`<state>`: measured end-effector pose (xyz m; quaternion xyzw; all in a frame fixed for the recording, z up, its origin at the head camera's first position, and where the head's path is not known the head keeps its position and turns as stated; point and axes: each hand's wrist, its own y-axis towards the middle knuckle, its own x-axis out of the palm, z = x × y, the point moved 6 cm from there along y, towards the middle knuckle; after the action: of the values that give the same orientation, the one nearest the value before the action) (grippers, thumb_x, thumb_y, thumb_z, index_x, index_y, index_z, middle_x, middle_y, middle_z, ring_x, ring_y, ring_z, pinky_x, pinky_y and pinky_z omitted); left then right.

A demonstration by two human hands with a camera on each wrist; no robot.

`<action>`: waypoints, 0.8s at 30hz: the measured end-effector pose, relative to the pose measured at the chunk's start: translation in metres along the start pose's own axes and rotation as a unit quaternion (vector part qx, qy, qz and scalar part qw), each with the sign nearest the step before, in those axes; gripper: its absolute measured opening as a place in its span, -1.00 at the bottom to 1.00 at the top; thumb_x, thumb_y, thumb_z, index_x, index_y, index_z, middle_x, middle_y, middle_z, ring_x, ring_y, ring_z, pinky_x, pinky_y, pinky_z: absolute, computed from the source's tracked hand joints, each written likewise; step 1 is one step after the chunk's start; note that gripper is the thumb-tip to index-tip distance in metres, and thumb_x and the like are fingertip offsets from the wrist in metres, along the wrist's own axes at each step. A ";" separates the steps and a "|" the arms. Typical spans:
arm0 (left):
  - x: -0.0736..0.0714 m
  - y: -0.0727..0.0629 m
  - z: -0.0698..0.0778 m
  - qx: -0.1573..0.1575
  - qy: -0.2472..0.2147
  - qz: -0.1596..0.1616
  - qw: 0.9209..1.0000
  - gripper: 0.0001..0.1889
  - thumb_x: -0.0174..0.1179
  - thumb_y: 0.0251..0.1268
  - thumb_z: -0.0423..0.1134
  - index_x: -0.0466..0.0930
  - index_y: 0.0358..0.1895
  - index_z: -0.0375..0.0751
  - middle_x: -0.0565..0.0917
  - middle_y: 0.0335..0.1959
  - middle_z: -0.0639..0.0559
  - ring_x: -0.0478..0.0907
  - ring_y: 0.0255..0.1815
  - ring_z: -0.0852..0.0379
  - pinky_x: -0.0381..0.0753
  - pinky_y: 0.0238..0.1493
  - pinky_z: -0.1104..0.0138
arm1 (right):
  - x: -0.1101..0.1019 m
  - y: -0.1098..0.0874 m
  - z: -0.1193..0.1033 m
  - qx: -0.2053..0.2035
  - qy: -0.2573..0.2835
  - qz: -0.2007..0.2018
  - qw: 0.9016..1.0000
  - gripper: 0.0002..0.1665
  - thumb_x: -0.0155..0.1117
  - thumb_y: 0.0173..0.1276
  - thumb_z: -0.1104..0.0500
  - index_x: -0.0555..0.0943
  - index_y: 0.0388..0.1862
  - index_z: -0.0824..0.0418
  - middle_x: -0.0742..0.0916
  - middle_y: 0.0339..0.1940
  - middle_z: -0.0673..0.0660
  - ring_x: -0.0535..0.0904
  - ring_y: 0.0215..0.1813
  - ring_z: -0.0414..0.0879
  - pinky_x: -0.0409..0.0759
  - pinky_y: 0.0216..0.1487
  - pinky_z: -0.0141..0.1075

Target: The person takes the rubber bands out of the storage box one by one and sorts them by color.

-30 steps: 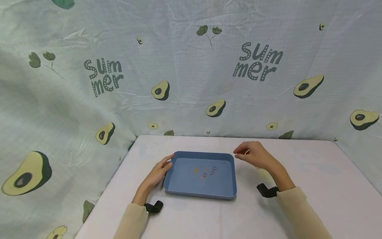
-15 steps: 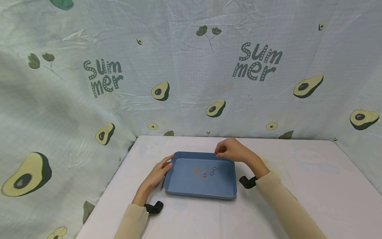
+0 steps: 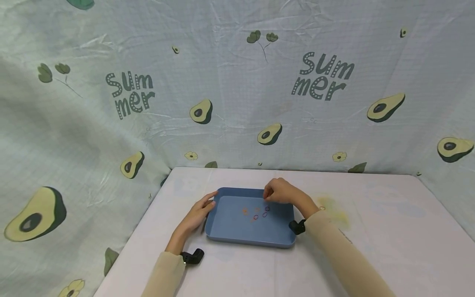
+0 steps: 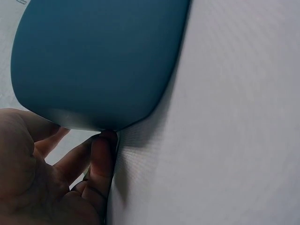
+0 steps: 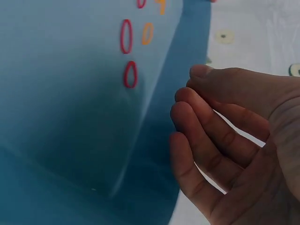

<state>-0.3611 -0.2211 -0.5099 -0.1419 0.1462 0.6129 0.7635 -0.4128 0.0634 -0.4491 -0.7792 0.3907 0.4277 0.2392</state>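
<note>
A shallow blue tray (image 3: 230, 235) lies on the table with several small rubber bands in it, a red rubber band (image 3: 256, 217) and an orange rubber band (image 3: 245, 211) among them. At the tray's left side, my left hand (image 3: 196, 213) grips the edge, with fingertips at the outer wall in the left wrist view. My right hand (image 3: 281, 191) is over the back right part of the tray, thumb and forefinger tips together and the other fingers curled. In the right wrist view no thing shows at these fingertips, and I cannot tell whether they pinch a band.
A small yellowish ring (image 3: 322, 208) lies on the white table (image 3: 237, 270), right of the tray. Behind stands a pale cloth (image 3: 230, 74) printed with avocados and lettering. The tray's low walls rise all round the bands.
My right hand has moved left from beside the tray to above its back right part, then slightly lower and nearer. My left hand and the tray have stayed in place.
</note>
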 end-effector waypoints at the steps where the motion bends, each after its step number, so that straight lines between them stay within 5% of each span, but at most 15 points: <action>1: 0.000 0.000 0.000 0.000 0.001 0.000 1.000 -0.47 -0.06 0.70 -0.14 0.23 0.63 -0.05 0.33 0.58 -0.30 0.31 0.57 -0.31 0.33 0.51 -0.20 | 0.002 0.001 0.001 0.004 -0.003 -0.002 1.000 -0.95 0.46 0.32 0.24 0.81 -0.27 0.19 0.80 -0.35 0.02 0.62 -0.33 -0.19 0.63 -0.24 -0.31; 24: -0.001 0.000 0.000 -0.005 -0.002 0.000 1.000 -0.48 -0.05 0.70 -0.13 0.26 0.62 -0.02 0.34 0.57 -0.31 0.31 0.57 -0.30 0.34 0.50 -0.21 | 0.018 -0.001 0.012 0.055 -0.003 -0.033 0.998 -0.90 0.57 0.18 0.31 0.79 -0.36 0.15 0.76 -0.41 0.00 0.57 -0.37 -0.16 0.58 -0.29 -0.34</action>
<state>-0.3609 -0.2218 -0.5100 -0.1444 0.1412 0.6139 0.7631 -0.4120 0.0653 -0.4710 -0.7761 0.3869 0.3997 0.2970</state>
